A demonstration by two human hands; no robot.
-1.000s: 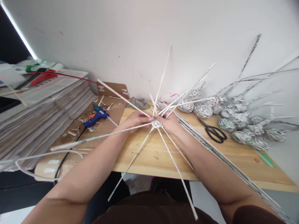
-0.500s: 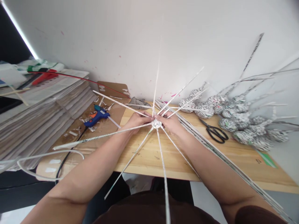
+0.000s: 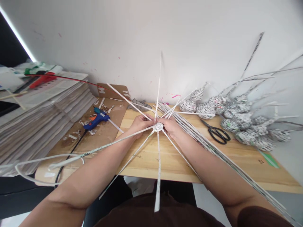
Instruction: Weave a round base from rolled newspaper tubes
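Worktable laid out around a paper frame between two hands.
With the frame (image 3: 158,127) at the clock's centre, the left hand (image 3: 139,125) is at nine and the right hand (image 3: 170,126) at three. A cloth (image 3: 139,105) lies on the table (image 3: 139,160) at eleven. Toward ten, a glue gun (image 3: 97,119) rests on a cardboard sheet (image 3: 68,138), with a newspaper stack (image 3: 59,105) beyond it, left of the sheet. A bundle of paper sticks (image 3: 201,141) runs from twelve past the right hand to four. Scissors (image 3: 216,134) lie at three, between the bundle and the paper balls (image 3: 246,121), which spread from two to three before the wall (image 3: 146,41).
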